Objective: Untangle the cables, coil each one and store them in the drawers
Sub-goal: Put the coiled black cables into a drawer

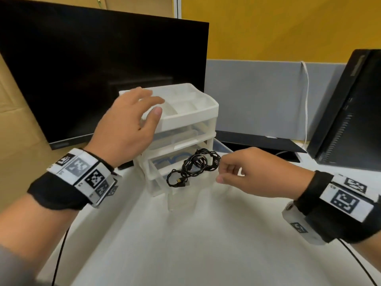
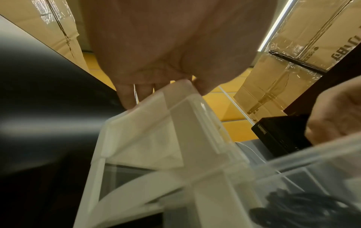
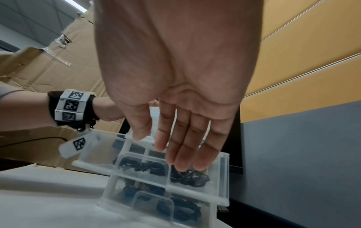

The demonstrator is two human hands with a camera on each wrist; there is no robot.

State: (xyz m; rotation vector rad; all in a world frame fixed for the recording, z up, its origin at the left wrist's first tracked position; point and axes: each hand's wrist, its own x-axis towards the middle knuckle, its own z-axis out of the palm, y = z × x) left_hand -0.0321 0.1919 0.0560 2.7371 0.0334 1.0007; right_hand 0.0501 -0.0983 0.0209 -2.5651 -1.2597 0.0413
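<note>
White plastic forms the drawer unit (image 1: 185,118), which stands on the tabletop (image 1: 206,244) in front of a black monitor (image 1: 92,69). At the left, the left hand (image 1: 125,129) rests on the unit's top left corner, fingers spread and nearly straight, thumb against the top tray's near rim. To its right, a lower drawer (image 1: 160,172) stands pulled out toward the near side. A black cable (image 1: 195,166), wound into a loose, uneven coil with a connector end showing at its near left, sits over this open drawer. The right hand (image 1: 253,174) hovers immediately right of the coil; in the right wrist view its fingers (image 3: 187,138) are extended, apart and holding nothing, directly above the cable (image 3: 187,177). A blue cable (image 1: 175,158) lies in the drawer above.
</note>
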